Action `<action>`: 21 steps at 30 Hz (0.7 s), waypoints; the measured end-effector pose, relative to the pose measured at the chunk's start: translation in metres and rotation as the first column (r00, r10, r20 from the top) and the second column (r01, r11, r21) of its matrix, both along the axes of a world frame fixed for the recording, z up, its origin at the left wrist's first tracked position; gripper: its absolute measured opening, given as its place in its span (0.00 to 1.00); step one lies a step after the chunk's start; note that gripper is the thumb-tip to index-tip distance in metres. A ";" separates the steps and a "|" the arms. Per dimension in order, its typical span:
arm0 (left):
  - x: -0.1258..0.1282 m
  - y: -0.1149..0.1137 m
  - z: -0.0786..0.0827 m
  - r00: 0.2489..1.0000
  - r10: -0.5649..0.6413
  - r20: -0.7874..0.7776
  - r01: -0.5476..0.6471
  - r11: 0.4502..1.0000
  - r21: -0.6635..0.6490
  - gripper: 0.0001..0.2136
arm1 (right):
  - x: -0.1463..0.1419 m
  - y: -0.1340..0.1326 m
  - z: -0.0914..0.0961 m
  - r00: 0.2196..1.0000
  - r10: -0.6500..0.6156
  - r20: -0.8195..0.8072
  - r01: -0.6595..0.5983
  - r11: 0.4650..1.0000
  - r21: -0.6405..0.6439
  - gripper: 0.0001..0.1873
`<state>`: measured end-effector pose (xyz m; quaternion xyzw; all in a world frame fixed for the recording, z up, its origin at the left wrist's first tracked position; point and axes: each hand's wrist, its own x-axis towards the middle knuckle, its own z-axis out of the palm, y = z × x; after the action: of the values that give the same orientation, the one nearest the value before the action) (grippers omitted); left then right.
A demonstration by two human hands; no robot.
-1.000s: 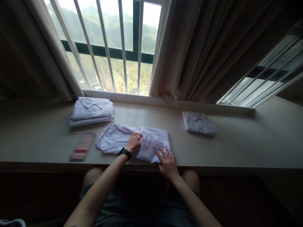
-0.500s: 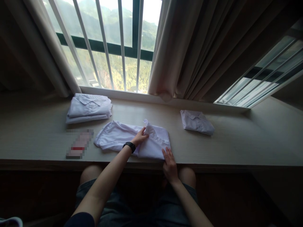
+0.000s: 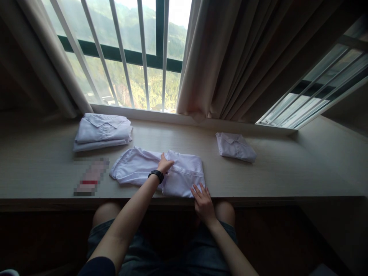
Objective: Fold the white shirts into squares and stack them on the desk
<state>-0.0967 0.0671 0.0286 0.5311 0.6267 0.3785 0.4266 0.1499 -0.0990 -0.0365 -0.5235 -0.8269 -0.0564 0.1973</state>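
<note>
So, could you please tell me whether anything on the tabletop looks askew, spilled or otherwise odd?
The pixelated pinkish item between the stack of folded white shirts and the tabletop's near edge looks odd: blocky blurring hides what it is. No spill shows.

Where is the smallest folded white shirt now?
In the head view, the smallest folded white cloth shirt lies right of centre on the pale tabletop, right of the partly folded white shirt.

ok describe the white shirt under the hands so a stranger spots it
Below the barred window runs a pale tabletop. Near its front edge lies the long white shirt. Unlike the collared shirt stack and small folded shirt farther back, it has the left hand and right hand on it.
</note>
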 end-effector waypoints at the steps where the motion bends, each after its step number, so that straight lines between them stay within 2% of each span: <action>1: 0.000 0.002 0.003 0.999 0.021 -0.039 -0.021 1.000 -0.001 0.30 | -0.001 0.000 0.002 1.000 -0.007 -0.003 0.007 1.000 -0.008 0.32; 3: 0.001 0.004 0.010 0.985 0.046 -0.168 -0.042 0.999 0.023 0.30 | -0.004 0.001 0.008 0.999 -0.023 -0.025 0.022 1.000 -0.008 0.30; 6: 0.009 0.007 0.025 0.957 0.011 -0.290 0.014 0.996 0.084 0.22 | -0.009 0.008 0.018 0.997 -0.034 -0.066 0.034 0.999 -0.007 0.34; 10: 0.032 0.008 0.047 0.954 -0.097 -0.283 0.149 0.975 0.167 0.13 | -0.011 0.018 0.020 0.991 0.034 -0.133 -0.034 0.999 0.004 0.40; 13: 0.050 0.015 0.058 0.963 -0.204 -0.175 0.245 0.934 0.260 0.12 | -0.008 0.018 0.010 0.967 0.038 -0.250 -0.018 0.997 0.078 0.43; 16: 0.056 0.024 0.060 0.959 -0.256 -0.120 0.279 0.924 0.260 0.13 | -0.006 0.010 0.000 0.957 -0.035 -0.287 0.068 0.992 0.109 0.43; 19: 0.043 0.024 0.056 0.946 -0.225 -0.234 0.266 0.950 0.165 0.11 | -0.009 0.003 0.000 0.981 -0.079 -0.176 0.094 0.993 0.075 0.39; 21: 0.026 0.012 0.052 0.942 -0.163 -0.293 0.212 0.966 0.146 0.13 | -0.014 0.002 0.008 0.989 -0.100 -0.111 0.104 0.994 0.035 0.36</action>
<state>-0.0703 0.0791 0.0808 0.6719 0.5912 0.3110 0.3198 0.1355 -0.0972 -0.0286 -0.5634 -0.7857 -0.0544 0.2497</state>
